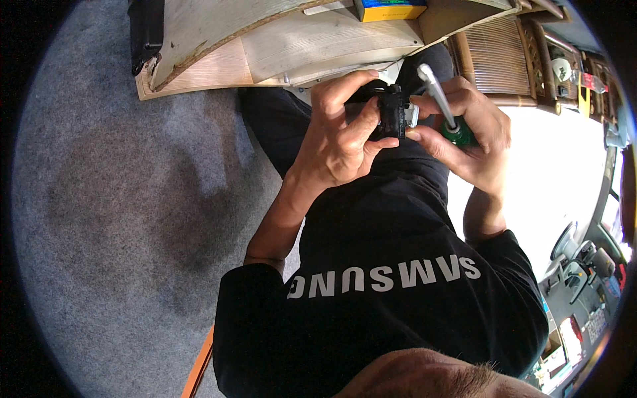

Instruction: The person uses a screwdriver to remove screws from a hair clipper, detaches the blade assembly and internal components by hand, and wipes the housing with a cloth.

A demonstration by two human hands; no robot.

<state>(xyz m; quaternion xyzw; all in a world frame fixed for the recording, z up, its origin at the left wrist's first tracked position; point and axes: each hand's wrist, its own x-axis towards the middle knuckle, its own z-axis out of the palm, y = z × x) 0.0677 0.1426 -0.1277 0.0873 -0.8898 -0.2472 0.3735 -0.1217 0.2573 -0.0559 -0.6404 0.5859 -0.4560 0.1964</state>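
Note:
My left hand (338, 139) is closed around a small black device (393, 114), with the thumb and fingers pressed on its near side and edges. The device looks like a compact camera body, but its exact kind cannot be told. On its right side a small whitish-silver part (412, 115) sticks out, and the thumb and forefinger of my right hand (483, 129) are at it. A screwdriver (438, 96) with a green handle and a metal shaft is tucked in that same right hand, its shaft slanting up and to the left. Both hands are above my lap.
A worn wooden desk or shelf (298, 50) stands just beyond my knees, with a blue and yellow box (391, 12) on it. Grey carpet (119, 199) spreads to the left. At the right are a bamboo seat (501, 56), a plastic bottle (592, 83) and a cluttered table.

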